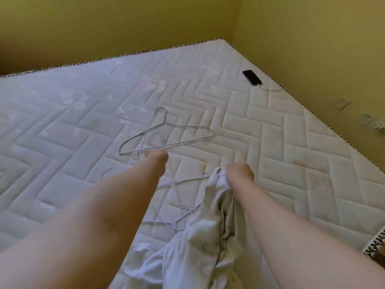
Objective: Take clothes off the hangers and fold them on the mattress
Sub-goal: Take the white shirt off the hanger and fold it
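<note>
Broadly, a quilted mattress (83, 122) fills the frame beneath yellow walls. A white garment (198, 236) lies bunched at lower centre, off any hanger, its upper edge clenched in the right hand (239, 173). The left hand (157, 159), at centre, grasps the wire of a tilted wire hanger (174, 183) just left of the garment. Another bare hanger (187, 140) lies flat just above that hand. A black smartphone (252, 77) with a white cable (270, 89) rests at upper right.
</note>
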